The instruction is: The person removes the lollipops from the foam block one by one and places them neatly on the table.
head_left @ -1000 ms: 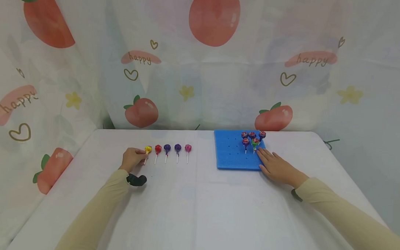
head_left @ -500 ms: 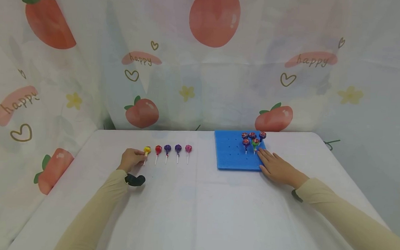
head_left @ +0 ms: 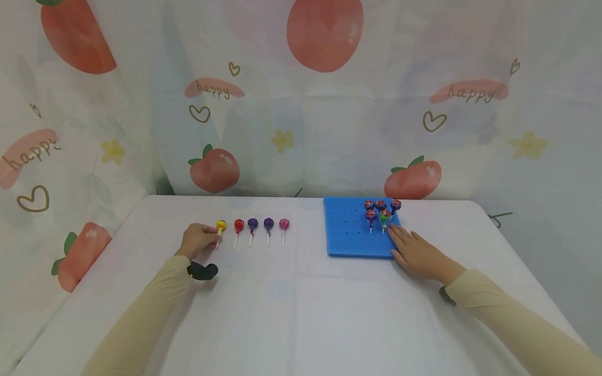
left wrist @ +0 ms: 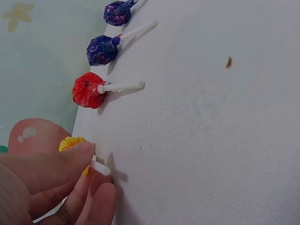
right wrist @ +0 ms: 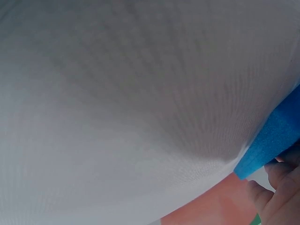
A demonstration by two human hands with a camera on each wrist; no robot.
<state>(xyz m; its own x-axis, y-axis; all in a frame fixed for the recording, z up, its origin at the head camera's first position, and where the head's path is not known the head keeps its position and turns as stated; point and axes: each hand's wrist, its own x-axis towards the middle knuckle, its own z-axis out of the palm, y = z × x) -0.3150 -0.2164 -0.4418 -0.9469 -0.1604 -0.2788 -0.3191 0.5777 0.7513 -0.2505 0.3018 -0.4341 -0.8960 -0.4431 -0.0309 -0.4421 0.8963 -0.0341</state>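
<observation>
My left hand (head_left: 198, 240) pinches a yellow lollipop (head_left: 221, 225) between thumb and fingers at the left end of a row. In the left wrist view the thumb covers part of its yellow wrapper (left wrist: 70, 142), and the white stick (left wrist: 101, 168) pokes out below. Beside it lie a red lollipop (head_left: 238, 225), two purple ones and a pink lollipop (head_left: 284, 224), sticks toward me. My right hand (head_left: 422, 256) rests with extended fingers on the right edge of a blue foam board (head_left: 346, 245). Several lollipops stand upright in that board, including a green one (head_left: 385, 214).
Small holes dot the foam board's surface to the left of the standing lollipops. A white cloth covers the table (head_left: 276, 320). Behind it hangs a patterned curtain (head_left: 333, 128) with fruit prints. A dark strap piece (head_left: 202, 271) sits at my left wrist.
The yellow lollipop has shifted very slightly left in my left hand, away from the red one. My right hand stays in place on the foam board.
</observation>
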